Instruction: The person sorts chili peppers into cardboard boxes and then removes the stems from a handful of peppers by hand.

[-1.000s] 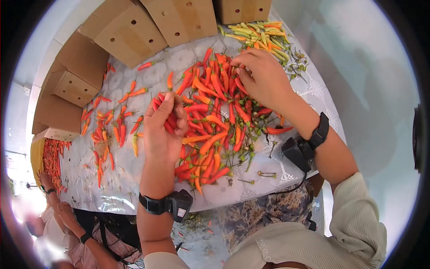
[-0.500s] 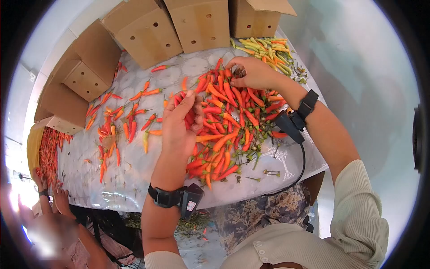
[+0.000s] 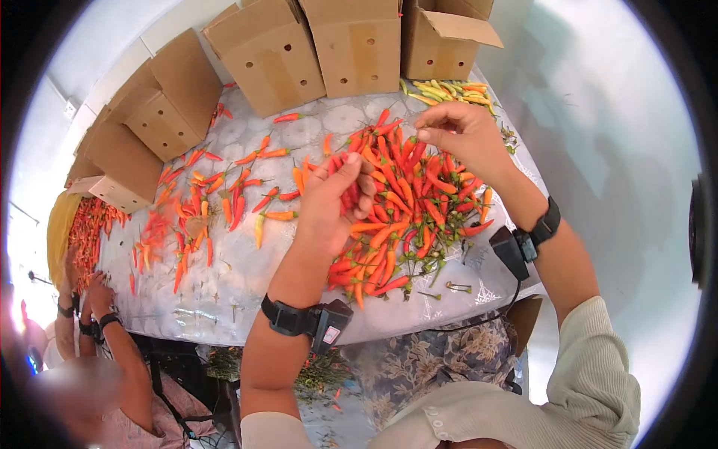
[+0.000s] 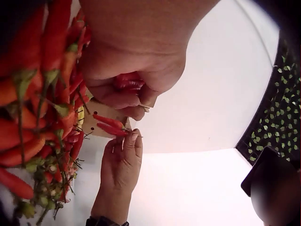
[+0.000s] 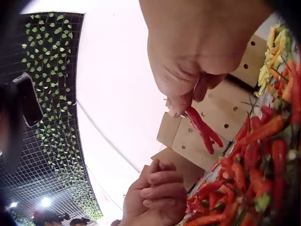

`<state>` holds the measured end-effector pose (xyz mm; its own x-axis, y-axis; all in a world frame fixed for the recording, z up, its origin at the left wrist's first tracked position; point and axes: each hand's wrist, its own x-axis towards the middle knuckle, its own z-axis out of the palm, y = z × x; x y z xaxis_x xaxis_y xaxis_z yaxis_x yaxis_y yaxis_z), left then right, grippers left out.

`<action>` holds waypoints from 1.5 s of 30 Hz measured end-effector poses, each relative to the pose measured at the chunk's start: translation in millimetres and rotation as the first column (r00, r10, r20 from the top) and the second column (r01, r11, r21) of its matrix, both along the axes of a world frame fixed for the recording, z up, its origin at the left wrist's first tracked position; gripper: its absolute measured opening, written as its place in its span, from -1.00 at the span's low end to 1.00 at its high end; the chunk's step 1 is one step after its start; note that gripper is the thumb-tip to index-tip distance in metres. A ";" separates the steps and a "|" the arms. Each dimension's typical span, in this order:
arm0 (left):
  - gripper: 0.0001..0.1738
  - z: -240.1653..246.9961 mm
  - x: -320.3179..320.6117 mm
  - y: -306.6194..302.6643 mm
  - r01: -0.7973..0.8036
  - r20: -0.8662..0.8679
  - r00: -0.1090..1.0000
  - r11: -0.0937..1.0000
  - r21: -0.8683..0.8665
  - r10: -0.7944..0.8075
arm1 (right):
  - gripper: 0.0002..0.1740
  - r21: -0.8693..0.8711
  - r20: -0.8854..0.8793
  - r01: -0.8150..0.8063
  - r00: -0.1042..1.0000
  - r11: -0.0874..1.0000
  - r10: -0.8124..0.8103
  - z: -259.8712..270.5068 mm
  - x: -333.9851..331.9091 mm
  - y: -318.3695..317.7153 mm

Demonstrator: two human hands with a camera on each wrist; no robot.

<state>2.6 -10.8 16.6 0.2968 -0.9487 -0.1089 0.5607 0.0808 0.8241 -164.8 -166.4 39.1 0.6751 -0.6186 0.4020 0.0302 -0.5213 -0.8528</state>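
My left hand [image 3: 329, 209] is raised over the near left side of a heap of red and orange chili peppers [image 3: 396, 217]. Its fingers curl round some red chilies [image 4: 129, 81], mostly hidden in the palm. To the right, above the heap's far side, my right hand [image 3: 471, 142] pinches two red chilies [image 5: 202, 129] at their stem ends between thumb and fingers. Their tips hang down in the right wrist view. The two hands are apart, with part of the heap between them.
Cardboard boxes [image 3: 273, 60] line the table's far edge. Yellow-green chilies [image 3: 449, 91] lie at the back right, scattered red and orange ones [image 3: 198, 209] to the left. Loose stems [image 3: 458, 286] are near the front. Another person's hand [image 3: 99, 295] is by a chili pile at far left.
My right hand has drawn back from the heap's far side and now has two chilies visible in its pinch. The left hand keeps its hold. The head view has shifted.
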 end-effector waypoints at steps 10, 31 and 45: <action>-0.79 0.0 -12.7 1.2 0.109 0.175 0.976 0.988 0.112 -0.127 | -0.84 0.246 0.311 0.150 0.924 0.958 -0.224 -31.1 -0.1 55.1; -0.69 1.2 -17.5 1.6 0.069 0.255 0.962 0.993 0.100 -0.093 | -0.81 -0.204 0.174 0.028 0.985 0.979 0.008 -38.9 -2.6 68.4; -0.76 -1.8 -12.8 2.9 -0.061 0.447 0.893 0.998 0.003 0.054 | -0.86 -0.329 0.187 0.176 0.975 0.928 -0.118 -40.7 -1.6 61.8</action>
